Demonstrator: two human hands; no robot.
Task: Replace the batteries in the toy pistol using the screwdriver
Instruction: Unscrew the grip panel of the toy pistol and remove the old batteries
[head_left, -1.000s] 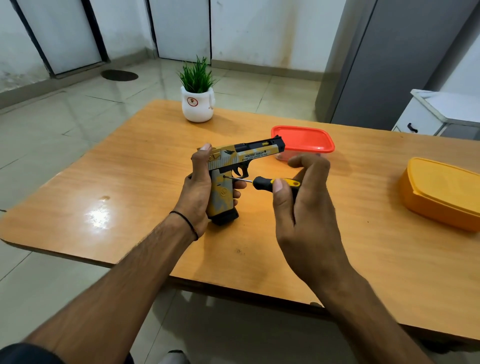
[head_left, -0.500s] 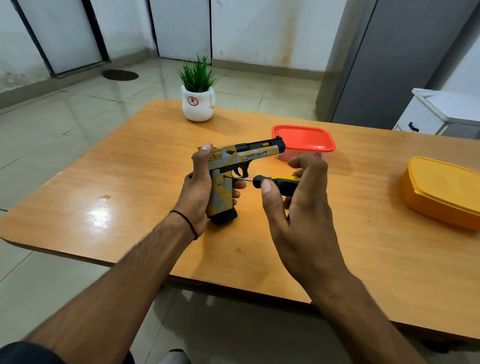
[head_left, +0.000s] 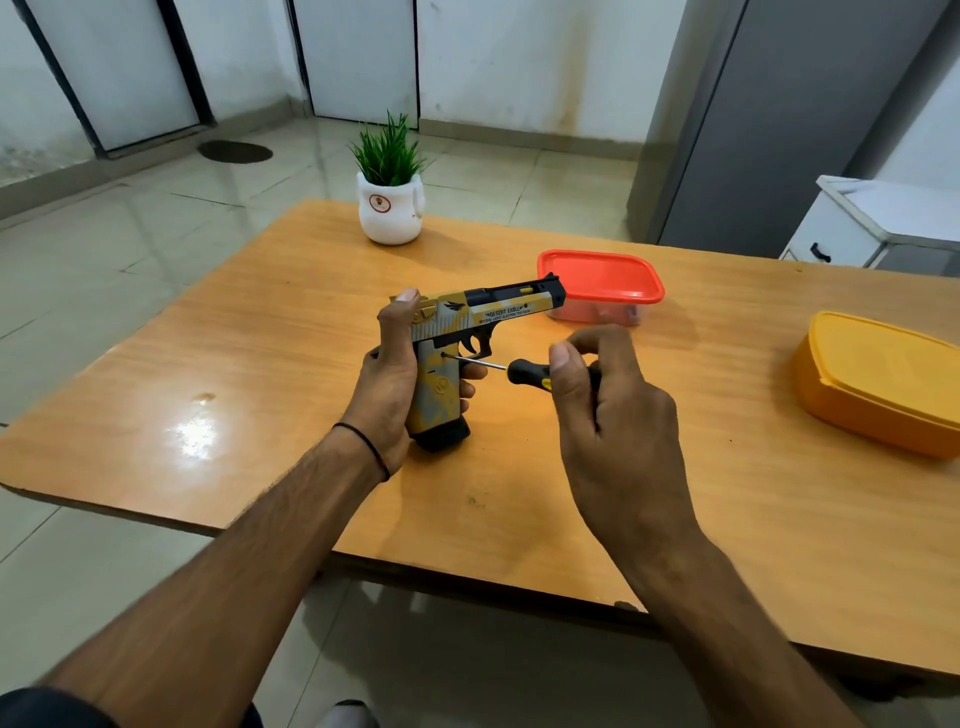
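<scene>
The right hand (head_left: 615, 413) has regripped the screwdriver (head_left: 524, 372), whose handle has turned.

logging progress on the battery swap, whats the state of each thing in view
toy pistol, upright, butt on the table, gripped by the left hand, grip closed
screwdriver, tip at the screw in the grip, handle pinched by the right hand
red-lidded container, lid on
yellow container, lid on
potted plant, upright
</scene>
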